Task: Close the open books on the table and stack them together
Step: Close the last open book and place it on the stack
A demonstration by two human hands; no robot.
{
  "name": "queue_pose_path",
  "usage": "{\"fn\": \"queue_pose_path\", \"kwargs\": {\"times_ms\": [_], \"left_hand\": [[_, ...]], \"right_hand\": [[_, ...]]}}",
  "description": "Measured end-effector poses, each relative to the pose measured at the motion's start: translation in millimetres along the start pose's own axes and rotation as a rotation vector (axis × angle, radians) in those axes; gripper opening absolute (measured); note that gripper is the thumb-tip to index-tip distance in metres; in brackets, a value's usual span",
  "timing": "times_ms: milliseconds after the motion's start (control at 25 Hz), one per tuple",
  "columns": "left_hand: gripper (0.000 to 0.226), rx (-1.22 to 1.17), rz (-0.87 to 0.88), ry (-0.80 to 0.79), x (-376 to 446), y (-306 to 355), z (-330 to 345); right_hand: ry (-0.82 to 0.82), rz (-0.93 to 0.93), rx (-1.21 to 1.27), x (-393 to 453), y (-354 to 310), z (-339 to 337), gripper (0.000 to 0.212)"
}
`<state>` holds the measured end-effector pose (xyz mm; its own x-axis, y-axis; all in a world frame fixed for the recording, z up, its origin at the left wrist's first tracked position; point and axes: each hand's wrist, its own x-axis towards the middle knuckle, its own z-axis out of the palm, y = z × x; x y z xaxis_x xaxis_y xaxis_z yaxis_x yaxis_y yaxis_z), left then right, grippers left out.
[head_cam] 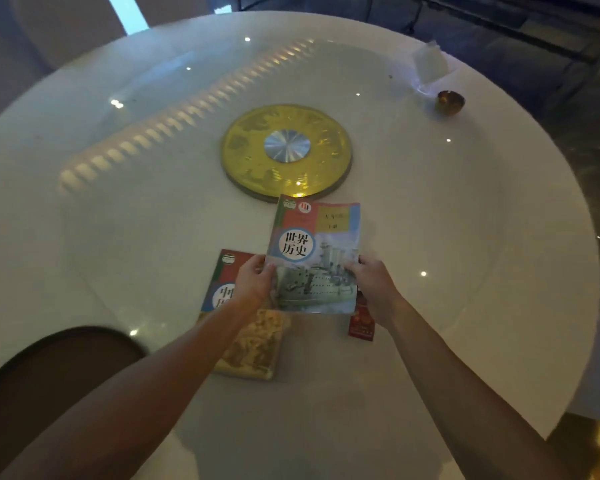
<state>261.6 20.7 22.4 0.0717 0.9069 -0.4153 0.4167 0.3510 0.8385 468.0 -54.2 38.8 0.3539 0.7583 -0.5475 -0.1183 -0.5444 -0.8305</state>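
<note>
A closed textbook with a warship on its cover (317, 251) is held above the white round table (118, 220). My left hand (255, 282) grips its lower left edge and my right hand (373, 284) grips its lower right edge. Beneath and to the left lies a second closed textbook with a red and yellow cover (253, 344), flat on the table and partly hidden by my left forearm. A small red booklet (361, 322) lies under my right wrist, mostly covered.
A gold disc with a silver hub (286, 150) sits at the table's centre. A small brown bowl (450, 102) and a clear card holder (430, 64) stand at the far right. A dark chair back (49, 368) is at the near left.
</note>
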Motion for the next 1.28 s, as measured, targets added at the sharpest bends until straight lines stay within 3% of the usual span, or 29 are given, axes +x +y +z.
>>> {"fn": "queue_pose_path", "kwargs": {"times_ms": [280, 440, 560, 760, 920, 1160, 1280], "left_hand": [[0.017, 0.018, 0.007, 0.056, -15.3, -69.7, -77.4], [0.015, 0.206, 0.02, 0.029, -15.5, -113.7, -94.7], [0.014, 0.427, 0.051, 0.051, -13.0, -136.3, -103.3], [0.023, 0.492, 0.108, 0.032, -8.0, -144.1, -113.6], [0.02, 0.474, 0.052, -0.046, 1.9, -147.5, -116.4], [0.022, 0.318, -0.09, -0.042, 6.1, -144.1, -118.4], [0.02, 0.202, -0.179, -0.038, 8.0, -144.2, -119.0]], "right_hand": [[-0.003, 0.061, -0.131, -25.9, 50.7, 85.8, 0.017], [0.035, 0.079, -0.314, -30.7, 88.1, 120.1, 0.015], [0.071, 0.025, -0.461, -37.8, 104.9, 134.6, 0.028], [0.166, 0.017, -0.762, -35.4, 118.6, 142.9, 0.025], [0.158, 0.041, -0.673, -38.4, 122.6, 149.4, 0.021], [0.263, 0.064, -0.601, -52.9, 128.7, 168.6, 0.051], [0.253, 0.119, -0.55, -47.0, 132.1, 165.2, 0.043]]}}
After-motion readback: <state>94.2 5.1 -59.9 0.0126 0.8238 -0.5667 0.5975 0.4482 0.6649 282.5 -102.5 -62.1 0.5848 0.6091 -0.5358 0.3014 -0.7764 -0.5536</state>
